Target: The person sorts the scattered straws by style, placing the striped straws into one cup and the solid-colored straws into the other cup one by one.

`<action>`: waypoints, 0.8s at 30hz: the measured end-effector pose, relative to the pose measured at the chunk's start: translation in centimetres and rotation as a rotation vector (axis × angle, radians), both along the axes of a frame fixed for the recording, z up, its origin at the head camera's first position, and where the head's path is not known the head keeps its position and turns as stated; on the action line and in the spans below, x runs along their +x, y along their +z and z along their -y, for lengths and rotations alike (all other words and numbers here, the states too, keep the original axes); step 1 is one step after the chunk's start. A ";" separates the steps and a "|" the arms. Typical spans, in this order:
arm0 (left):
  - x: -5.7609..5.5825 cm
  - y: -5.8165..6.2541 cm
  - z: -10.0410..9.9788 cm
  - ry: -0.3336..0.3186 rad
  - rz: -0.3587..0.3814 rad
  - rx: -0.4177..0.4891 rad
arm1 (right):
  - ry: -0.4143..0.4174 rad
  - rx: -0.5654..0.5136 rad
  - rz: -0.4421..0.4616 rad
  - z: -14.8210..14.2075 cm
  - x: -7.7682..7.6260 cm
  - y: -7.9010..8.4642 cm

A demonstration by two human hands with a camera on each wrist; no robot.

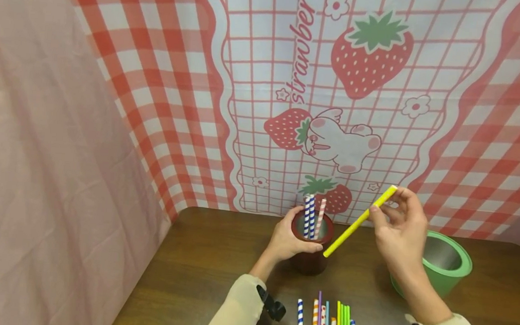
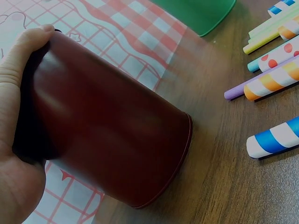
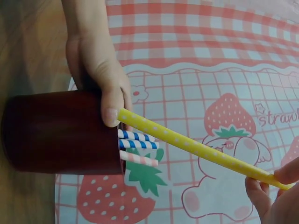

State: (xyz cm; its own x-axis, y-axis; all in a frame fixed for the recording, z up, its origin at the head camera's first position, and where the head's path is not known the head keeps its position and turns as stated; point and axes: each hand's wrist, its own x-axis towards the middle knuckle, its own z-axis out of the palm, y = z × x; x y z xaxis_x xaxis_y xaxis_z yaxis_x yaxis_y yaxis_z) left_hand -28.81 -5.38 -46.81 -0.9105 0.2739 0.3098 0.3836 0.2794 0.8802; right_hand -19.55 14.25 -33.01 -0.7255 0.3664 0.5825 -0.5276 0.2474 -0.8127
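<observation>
My left hand (image 1: 285,240) grips a dark red cup (image 1: 309,264) near its rim, the thumb along the near side. The cup stands on the table; two blue-and-white striped straws (image 1: 309,216) and a pink-and-white striped straw (image 1: 321,217) poke up out of it. Between thumb and fingers, my right hand (image 1: 402,233) pinches a yellow straw with pale dots (image 3: 187,144) close to its upper end. This straw slants down leftward, its lower end beside the cup's rim near my left thumb; whether they touch, I cannot tell.
A green container (image 1: 449,274) stands on the right, partly behind my right forearm. Nearer me on the brown wooden table (image 1: 190,258) lies a row of several straws (image 1: 323,323), striped, dotted and plain. A strawberry-print cloth (image 1: 255,107) hangs behind the table.
</observation>
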 end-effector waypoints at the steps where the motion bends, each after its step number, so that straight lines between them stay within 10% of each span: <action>1: 0.0 0.0 0.0 -0.002 0.000 0.003 | 0.001 -0.008 -0.019 0.1 -0.1 0.1; 24: 0.1 0.3 0.1 -0.008 -0.004 0.009 | -0.043 0.136 -0.003 2.0 -5.1 -3.1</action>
